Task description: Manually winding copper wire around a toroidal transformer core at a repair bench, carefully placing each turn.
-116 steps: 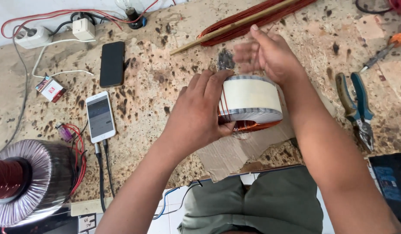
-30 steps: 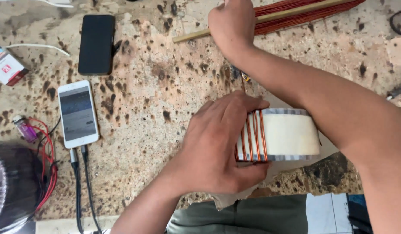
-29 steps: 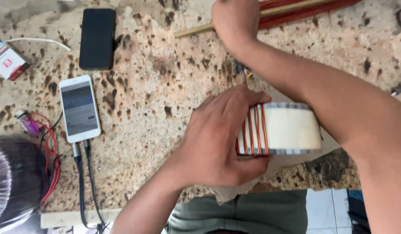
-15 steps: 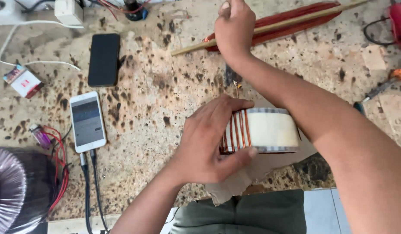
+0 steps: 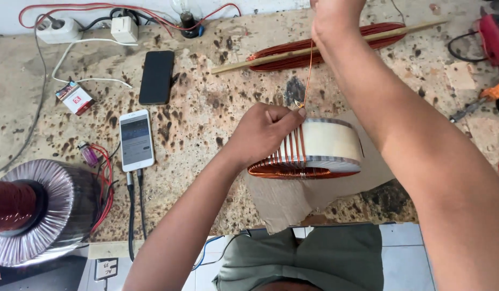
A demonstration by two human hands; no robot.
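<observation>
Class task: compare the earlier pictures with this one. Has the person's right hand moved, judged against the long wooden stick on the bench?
Yes. The right hand has risen from beside the ring-shaped coil to beyond the wooden stick, pulling copper wire taut.

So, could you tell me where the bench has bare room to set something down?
Bare speckled bench lies between the black phone and the coil under the left hand. The left side is crowded: white phone, cables, large wound toroid.

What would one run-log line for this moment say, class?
left hand: grips toroid core on cardboard | right hand: raised, pulling copper wire taut | nearby: wire shuttle, white phone
</observation>
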